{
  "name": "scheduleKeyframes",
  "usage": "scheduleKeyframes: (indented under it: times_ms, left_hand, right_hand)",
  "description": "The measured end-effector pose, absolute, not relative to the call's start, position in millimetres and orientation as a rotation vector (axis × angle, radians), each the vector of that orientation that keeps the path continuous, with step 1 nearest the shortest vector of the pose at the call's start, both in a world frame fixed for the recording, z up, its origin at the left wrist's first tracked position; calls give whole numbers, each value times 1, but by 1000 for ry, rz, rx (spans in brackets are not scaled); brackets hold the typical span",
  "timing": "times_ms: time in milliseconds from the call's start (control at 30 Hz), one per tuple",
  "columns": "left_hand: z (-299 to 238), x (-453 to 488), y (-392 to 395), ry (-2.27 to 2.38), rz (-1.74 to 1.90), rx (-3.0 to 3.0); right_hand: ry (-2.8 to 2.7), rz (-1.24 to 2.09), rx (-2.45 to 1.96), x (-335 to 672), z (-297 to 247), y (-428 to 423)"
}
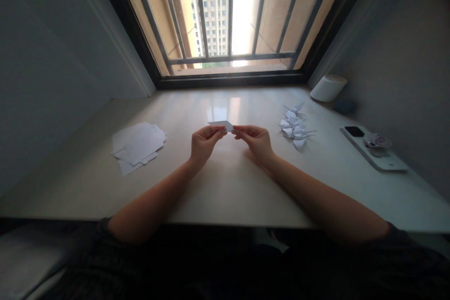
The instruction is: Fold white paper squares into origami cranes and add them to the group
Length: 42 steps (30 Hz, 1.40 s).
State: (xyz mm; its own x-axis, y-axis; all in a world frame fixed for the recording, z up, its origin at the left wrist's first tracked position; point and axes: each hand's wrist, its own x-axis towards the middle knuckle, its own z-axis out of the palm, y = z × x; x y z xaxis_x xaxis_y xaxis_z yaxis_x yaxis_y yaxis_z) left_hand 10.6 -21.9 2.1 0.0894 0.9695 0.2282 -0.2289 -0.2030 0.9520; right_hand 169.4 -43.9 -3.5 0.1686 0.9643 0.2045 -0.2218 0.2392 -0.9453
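Observation:
A small folded piece of white paper (222, 124) is held up over the middle of the white tabletop (225, 187). My left hand (206, 141) pinches its near left part between thumb and fingers. At its right end, my right hand (256, 140) grips it with the fingertips. The fingertips of both hands almost meet at the paper, and they hide part of its lower edge. To the right lie several folded white paper cranes (295, 126) in a loose group. Off to the left is a loose stack of white paper sheets (140, 143).
A phone (372, 150) with a round grip on its back lies at the right. Behind it stand a white cylinder-shaped object (328, 88) and a dark, blurred item (344, 106). A barred window (230, 23) rises at the back, with walls on both sides.

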Motion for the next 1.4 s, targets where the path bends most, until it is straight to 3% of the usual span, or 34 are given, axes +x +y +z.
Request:
scheduleKeyframes:
  times_ms: [1400]
  left_hand:
    - [4,11,-24,854,1304,1307]
  right_hand:
    - [-1047,1124,-952,165,-6,-46]
